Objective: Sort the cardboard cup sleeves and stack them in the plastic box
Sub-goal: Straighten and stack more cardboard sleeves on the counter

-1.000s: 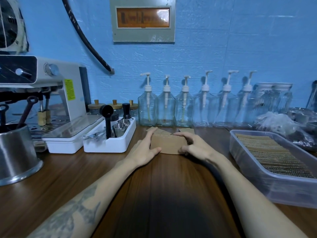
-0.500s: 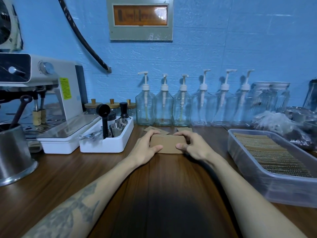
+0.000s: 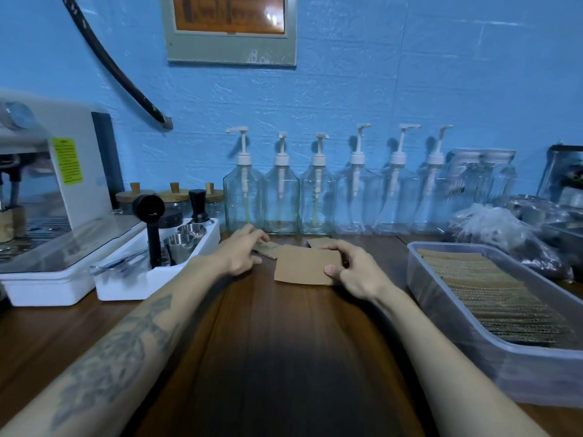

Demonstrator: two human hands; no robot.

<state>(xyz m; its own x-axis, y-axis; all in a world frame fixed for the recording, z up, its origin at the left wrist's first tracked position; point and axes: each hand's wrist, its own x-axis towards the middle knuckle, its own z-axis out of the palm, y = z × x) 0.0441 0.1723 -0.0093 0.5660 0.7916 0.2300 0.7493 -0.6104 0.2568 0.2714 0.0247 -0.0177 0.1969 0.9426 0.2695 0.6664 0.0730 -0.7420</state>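
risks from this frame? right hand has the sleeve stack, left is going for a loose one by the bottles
1. The right hand pinches the sleeve stack at one end only; the far end may fan out or slide apart on the way to the plastic box.
2. The left hand reaches for a loose sleeve lying close to the pump bottles; a careless reach could knock one.
3. The box already looks nearly full of sleeves, so added ones may sit proud or spill.

Flat brown cardboard sleeve on wooden counter, loose sleeves behind; clear plastic box packed with stacked sleeves
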